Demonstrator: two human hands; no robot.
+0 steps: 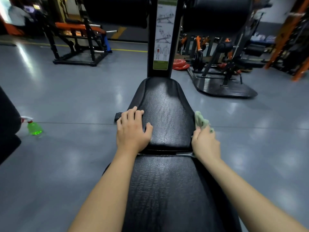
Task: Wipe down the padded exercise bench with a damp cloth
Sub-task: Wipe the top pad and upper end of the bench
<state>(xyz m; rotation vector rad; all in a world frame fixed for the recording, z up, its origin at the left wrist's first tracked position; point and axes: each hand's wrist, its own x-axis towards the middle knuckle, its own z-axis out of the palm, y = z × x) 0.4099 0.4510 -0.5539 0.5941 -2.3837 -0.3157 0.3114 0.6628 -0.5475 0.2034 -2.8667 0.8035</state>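
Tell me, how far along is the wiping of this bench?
Done, perhaps: the far pad glistens with streaks on top. In hand: the right hand holds the green cloth against that pad's right side, while the left hand rests on its left edge. Left: the near pad, which shows no clear wet sheen.

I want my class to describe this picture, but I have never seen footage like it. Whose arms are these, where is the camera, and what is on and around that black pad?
The camera sits on a person's head, looking forward and down, so the two bare arms are the wearer's own. They reach over a black padded bench in a gym. The left hand rests on the pad's left edge, holding nothing. The right hand grips a pale green cloth against the pad's right side. A spray bottle of green liquid stands on the grey floor to the left.
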